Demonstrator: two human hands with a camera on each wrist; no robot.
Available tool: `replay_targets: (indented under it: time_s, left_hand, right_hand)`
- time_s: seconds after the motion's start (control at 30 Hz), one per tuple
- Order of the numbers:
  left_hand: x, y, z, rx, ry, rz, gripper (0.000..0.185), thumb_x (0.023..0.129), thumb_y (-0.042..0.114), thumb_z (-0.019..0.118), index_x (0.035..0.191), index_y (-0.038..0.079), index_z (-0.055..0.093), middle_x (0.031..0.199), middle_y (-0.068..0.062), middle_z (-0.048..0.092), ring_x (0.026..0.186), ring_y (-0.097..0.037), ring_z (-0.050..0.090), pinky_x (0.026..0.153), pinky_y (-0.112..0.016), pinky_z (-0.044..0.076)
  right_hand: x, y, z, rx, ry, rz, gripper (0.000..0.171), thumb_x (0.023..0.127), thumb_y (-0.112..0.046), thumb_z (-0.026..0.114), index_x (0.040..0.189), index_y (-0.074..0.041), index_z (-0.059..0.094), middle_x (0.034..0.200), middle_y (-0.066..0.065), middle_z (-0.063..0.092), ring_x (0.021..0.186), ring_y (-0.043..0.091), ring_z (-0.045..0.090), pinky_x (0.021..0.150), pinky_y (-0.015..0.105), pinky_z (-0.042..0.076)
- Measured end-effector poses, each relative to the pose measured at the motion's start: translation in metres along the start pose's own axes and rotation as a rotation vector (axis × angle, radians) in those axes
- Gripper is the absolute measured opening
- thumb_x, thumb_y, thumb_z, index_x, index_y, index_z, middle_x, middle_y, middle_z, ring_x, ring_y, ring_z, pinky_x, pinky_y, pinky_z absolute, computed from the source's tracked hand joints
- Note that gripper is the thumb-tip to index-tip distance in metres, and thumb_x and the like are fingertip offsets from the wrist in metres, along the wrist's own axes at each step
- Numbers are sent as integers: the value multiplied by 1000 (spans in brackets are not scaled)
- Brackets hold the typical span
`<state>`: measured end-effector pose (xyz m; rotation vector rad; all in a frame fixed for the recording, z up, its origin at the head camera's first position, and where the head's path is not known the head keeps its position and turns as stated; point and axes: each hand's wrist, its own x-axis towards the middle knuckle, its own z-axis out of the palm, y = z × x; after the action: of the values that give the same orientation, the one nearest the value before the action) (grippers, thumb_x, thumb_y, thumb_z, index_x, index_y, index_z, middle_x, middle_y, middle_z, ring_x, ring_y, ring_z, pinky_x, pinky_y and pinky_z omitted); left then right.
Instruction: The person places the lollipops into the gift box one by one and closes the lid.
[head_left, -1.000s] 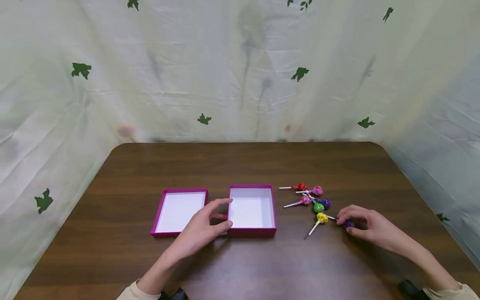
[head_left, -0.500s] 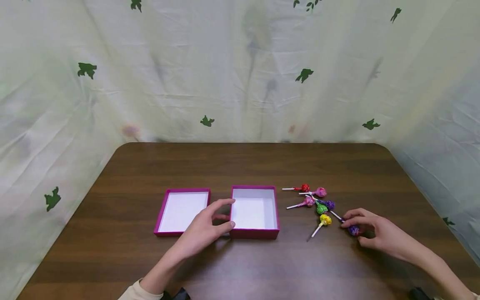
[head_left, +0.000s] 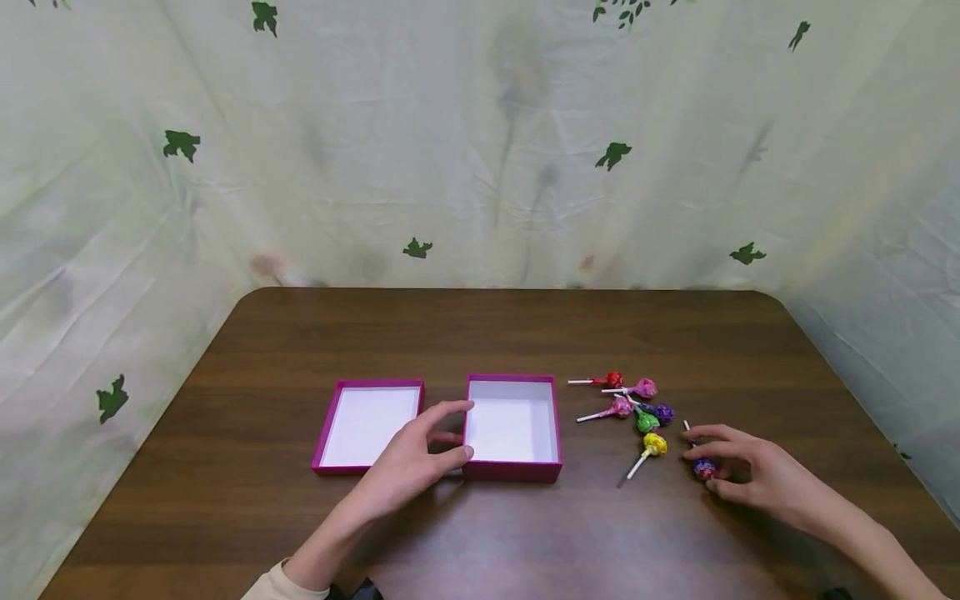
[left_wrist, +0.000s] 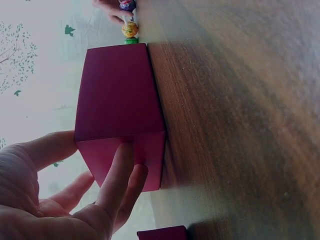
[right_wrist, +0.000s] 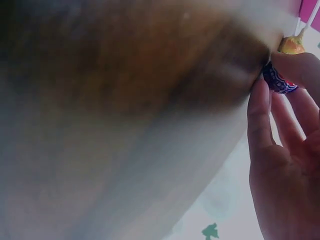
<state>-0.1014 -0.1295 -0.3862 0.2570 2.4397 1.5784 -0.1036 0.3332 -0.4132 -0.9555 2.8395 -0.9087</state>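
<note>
My left hand (head_left: 420, 450) rests against the left wall of a magenta box (head_left: 513, 472) with a white inside, thumb and index fingertip at its rim. In the left wrist view its other fingers press flat on that wall of the box (left_wrist: 120, 95). My right hand (head_left: 757, 471) pinches a purple lollipop (head_left: 703, 469) by its wrapped head, the white stick pointing away from me. The right wrist view shows the lollipop (right_wrist: 279, 82) between thumb and fingers. A yellow lollipop (head_left: 655, 444) lies to its left, near a green one (head_left: 647, 422).
A shallow magenta lid (head_left: 371, 427) lies inside up left of the box. Beyond the yellow lollipop lie a red lollipop (head_left: 614, 380), pink ones (head_left: 622, 406) and another purple one (head_left: 663, 413). A leaf-patterned curtain (head_left: 480, 150) hangs behind the brown table (head_left: 480, 333).
The pinched lollipop has turned, its stick swinging from pointing left to pointing away from me. My right hand has shifted slightly away from the yellow lollipop. The left hand stays at the box.
</note>
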Motion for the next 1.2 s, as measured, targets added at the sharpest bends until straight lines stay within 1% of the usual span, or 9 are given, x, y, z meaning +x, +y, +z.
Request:
replay_targets:
  time_s: [0.1, 0.27, 0.33, 0.47, 0.7, 0.9, 1.07, 1.13, 1.2]
  left_hand:
    - [-1, -1, 0, -3, 2, -7, 53, 87, 20, 74, 137, 25, 55, 139, 2, 53, 108, -19, 63, 84, -40, 49]
    - [-1, -1, 1, -4, -1, -10, 53, 87, 21, 74, 137, 26, 55, 139, 3, 52, 108, -18, 63, 85, -40, 49]
    - [-1, -1, 1, -1, -5, -10, 53, 88, 21, 74, 137, 25, 55, 139, 2, 52, 108, -18, 63, 85, -40, 49]
    - [0, -2, 1, 2, -11, -9, 54, 88, 22, 74, 138, 25, 55, 139, 2, 52, 109, -19, 63, 86, -41, 49]
    - [0, -3, 1, 3, -11, 3, 54, 88, 22, 74, 138, 24, 55, 140, 1, 52, 109, -19, 63, 86, -41, 49]
    - [1, -3, 1, 5, -4, 9, 53, 88, 22, 74, 137, 25, 55, 139, 2, 52, 109, -19, 63, 86, -41, 49]
    - [2, -3, 2, 8, -2, 10, 53, 88, 21, 75, 137, 25, 55, 139, 3, 52, 108, -18, 63, 86, -41, 48]
    - [1, -3, 2, 9, -3, 12, 53, 88, 21, 74, 137, 25, 55, 139, 3, 52, 108, -18, 64, 86, -41, 48]
    - [1, -4, 2, 8, -2, 12, 53, 88, 21, 75, 137, 26, 55, 139, 3, 52, 108, -18, 63, 86, -41, 48]
  right_hand:
    - [-1, -3, 2, 15, 19, 27, 40, 79, -7, 81, 114, -22, 70, 120, -3, 63, 101, 1, 58, 71, 20, 49]
    - [0, -7, 4, 9, 52, 58, 36, 81, -9, 81, 112, -23, 71, 110, -11, 66, 88, 2, 60, 70, 19, 49]
    - [0, -8, 4, 6, 64, 58, 35, 80, -10, 81, 111, -23, 71, 108, -10, 67, 82, 2, 60, 69, 18, 49]
    - [2, -11, 5, 3, 90, 60, 35, 79, -10, 83, 110, -22, 71, 104, -10, 66, 80, 2, 60, 68, 20, 50]
    - [7, -17, 4, 22, 105, 129, 30, 82, -16, 81, 108, -22, 68, 94, -14, 66, 76, 4, 62, 67, 23, 53]
    - [12, -23, 3, 39, 167, 104, 26, 82, -17, 81, 104, -21, 69, 88, -13, 67, 72, 5, 61, 65, 19, 50]
    - [16, -26, 6, -11, 218, 101, 28, 79, -20, 84, 103, -23, 71, 82, -16, 62, 66, 4, 51, 56, 19, 41]
    - [17, -27, 8, -50, 241, 98, 29, 77, -22, 85, 103, -25, 71, 85, -17, 61, 71, 5, 52, 59, 20, 40]
    - [19, -28, 10, -86, 263, 90, 31, 76, -23, 86, 102, -27, 72, 91, -18, 61, 79, 6, 55, 66, 19, 41]
